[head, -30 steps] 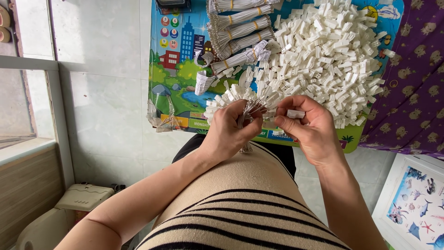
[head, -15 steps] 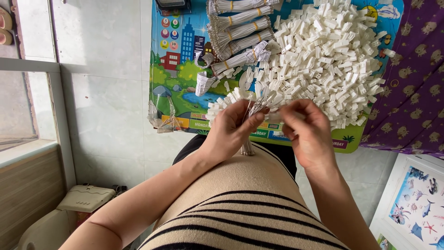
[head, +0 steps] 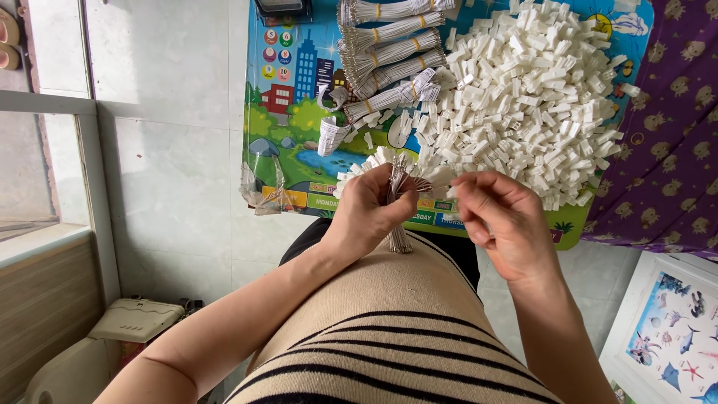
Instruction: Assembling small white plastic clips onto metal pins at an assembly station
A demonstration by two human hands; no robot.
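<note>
My left hand (head: 372, 212) grips a bunch of thin silvery strings (head: 398, 196) capped with small white plastic tags, held upright over my lap. My right hand (head: 502, 222) is just to its right, fingers pinched together at the bunch's top, with a small white piece between the fingertips. Beyond my hands a big heap of loose white plastic tags (head: 535, 93) lies on a colourful cartoon mat (head: 288, 120). Several finished bundles of tagged strings (head: 393, 52), bound with yellow bands, lie at the mat's upper middle.
The mat lies on a pale tiled floor (head: 176, 150). A purple patterned cloth (head: 673, 150) lies to the right, a sea-animal picture board (head: 669, 329) at lower right. A window frame (head: 52, 105) and a beige box (head: 134, 320) are at the left. Crumpled clear plastic (head: 258, 196) sits on the mat's edge.
My right hand has shifted slightly left and closed in on the top of the bunch, its fingers now pinching there. My left hand keeps holding the bunch in the same place.
</note>
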